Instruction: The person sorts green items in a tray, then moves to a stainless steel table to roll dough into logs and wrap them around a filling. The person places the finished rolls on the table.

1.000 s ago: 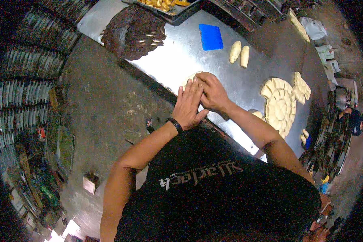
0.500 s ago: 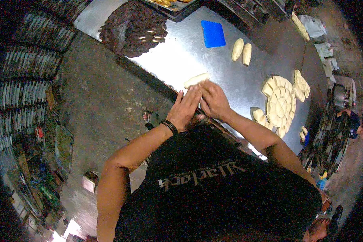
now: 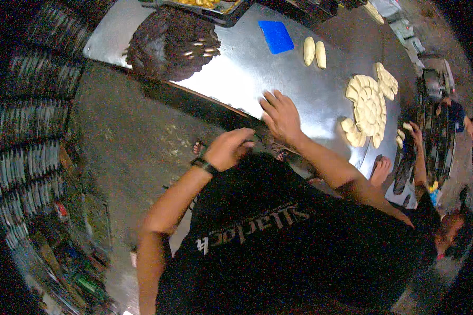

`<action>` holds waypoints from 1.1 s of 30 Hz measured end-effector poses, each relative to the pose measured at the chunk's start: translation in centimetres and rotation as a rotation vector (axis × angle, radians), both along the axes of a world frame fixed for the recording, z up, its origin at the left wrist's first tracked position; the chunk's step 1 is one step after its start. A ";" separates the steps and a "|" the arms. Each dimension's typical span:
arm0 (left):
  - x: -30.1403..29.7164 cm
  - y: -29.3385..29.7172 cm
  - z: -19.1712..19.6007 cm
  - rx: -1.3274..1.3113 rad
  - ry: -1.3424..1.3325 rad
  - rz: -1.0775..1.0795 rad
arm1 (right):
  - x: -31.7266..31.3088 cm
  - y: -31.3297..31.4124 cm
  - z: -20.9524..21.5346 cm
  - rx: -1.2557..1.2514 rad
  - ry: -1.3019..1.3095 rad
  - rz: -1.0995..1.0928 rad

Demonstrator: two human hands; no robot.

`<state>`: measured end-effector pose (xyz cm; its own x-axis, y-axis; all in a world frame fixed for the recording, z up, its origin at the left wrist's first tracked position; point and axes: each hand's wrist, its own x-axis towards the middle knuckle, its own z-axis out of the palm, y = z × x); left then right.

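blue sheet [image 3: 276,37]: flat, four-sided, lying near the top
baking tray [image 3: 231,17]: dark-rimmed, cut by the upper edge, golden pieces [image 3: 197,2] inside
racks [image 3: 34,118]: pale slats in rows, far left
floor [image 3: 126,123]: grey-brown, stained
metal pot [image 3: 434,83]: silvery, far right
co-worker [image 3: 427,215]: dark top, lower right

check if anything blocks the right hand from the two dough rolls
Nothing visible stands between the right hand and the two dough rolls; the blue scraper lies left of them, off that path.
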<state>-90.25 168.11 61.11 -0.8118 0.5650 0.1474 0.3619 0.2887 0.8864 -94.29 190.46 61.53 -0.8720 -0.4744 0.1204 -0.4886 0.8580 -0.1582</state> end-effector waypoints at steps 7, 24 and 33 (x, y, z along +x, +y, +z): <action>-1.6 -5.6 2.4 -0.062 -0.171 0.064 | -5.9 -1.4 -1.3 -0.156 0.254 -0.156; -10.2 3.8 3.5 0.009 -0.282 0.142 | -7.6 7.8 11.4 -0.446 0.482 -0.081; -13.0 6.9 -3.4 -0.265 0.507 0.089 | -3.9 19.6 -3.5 -0.294 0.152 -0.813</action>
